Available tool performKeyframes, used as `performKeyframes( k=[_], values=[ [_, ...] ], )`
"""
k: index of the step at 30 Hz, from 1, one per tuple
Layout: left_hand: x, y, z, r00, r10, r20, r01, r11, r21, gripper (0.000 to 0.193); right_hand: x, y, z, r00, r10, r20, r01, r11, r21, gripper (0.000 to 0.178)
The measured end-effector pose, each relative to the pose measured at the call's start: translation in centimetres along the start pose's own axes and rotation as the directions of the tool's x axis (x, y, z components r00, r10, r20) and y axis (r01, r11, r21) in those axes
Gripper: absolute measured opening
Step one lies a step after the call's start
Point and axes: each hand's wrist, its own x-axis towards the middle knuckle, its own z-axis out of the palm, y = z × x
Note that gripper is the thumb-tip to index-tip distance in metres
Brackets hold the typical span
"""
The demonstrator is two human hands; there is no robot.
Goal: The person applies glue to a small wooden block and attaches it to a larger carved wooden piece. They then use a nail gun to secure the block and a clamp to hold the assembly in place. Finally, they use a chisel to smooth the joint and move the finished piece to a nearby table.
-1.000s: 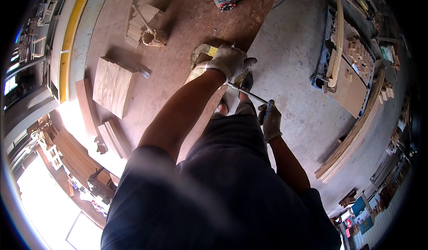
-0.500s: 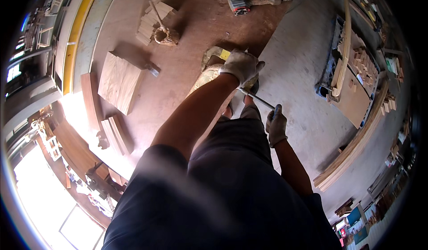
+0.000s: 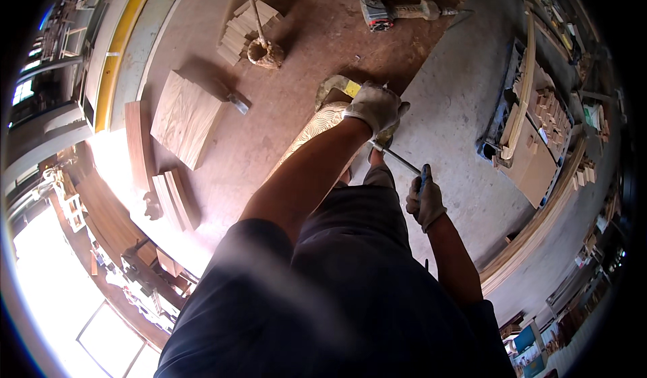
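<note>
My left hand [image 3: 375,106], in a pale work glove, is closed over the far end of a board with carved wavy lines [image 3: 317,130]. What its fingers grip is hidden under the glove. Against that end lies a grey-brown piece with a yellow patch [image 3: 352,89]. My right hand [image 3: 426,200], gloved too, is wrapped round the dark blue handle [image 3: 425,174] of a screwdriver-like tool. From there its thin metal shaft [image 3: 399,160] slants up and left to just below my left hand, where the tip cannot be made out.
A power tool [image 3: 375,11] lies on the brown floor sheet ahead. To the left are a round container with a stick [image 3: 265,53], a broad wooden block [image 3: 185,118] and several boards. A dark-framed pallet of wood pieces [image 3: 539,135] and long planks [image 3: 539,236] lie right.
The whole view has shifted, so the surroundings appear a little farther right and lower. My right hand has turned slightly on the handle. My left hand stays at the board's end.
</note>
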Motion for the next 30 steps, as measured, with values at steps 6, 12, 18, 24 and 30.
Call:
performKeyframes(
  k=[6, 12, 18, 24, 30],
  values=[
    [-0.2, 0.2, -0.2, 1.0, -0.008, 0.004, 0.008, 1.0, 0.008, 0.059, 0.5, -0.1, -0.2, 0.999, -0.002, -0.042, 0.0, 0.999, -0.054, 0.062],
    [-0.2, 0.0, -0.5, 1.0, -0.02, 0.023, 0.021, 0.999, -0.04, 0.059, -1.3, 0.0, 0.6, 0.967, -0.249, -0.054, 0.23, 0.943, -0.241, 0.069],
    [0.0, -0.4, 0.4, 0.998, 0.025, -0.05, -0.026, 0.999, -0.032, 0.055, 0.2, 0.5, 0.2, 0.921, -0.363, -0.145, 0.296, 0.89, -0.347, 0.065],
    [-0.2, -0.6, 0.1, 0.997, 0.072, -0.028, -0.073, 0.997, -0.027, 0.052, -0.2, 0.4, 0.5, 0.903, -0.41, -0.126, 0.337, 0.861, -0.382, 0.065],
    [-0.3, -0.1, -0.1, 0.999, 0.002, -0.049, -0.005, 0.998, -0.066, 0.05, -1.0, -0.6, 1.2, 0.891, -0.41, -0.197, 0.227, 0.776, -0.589, 0.071]
  ],
)
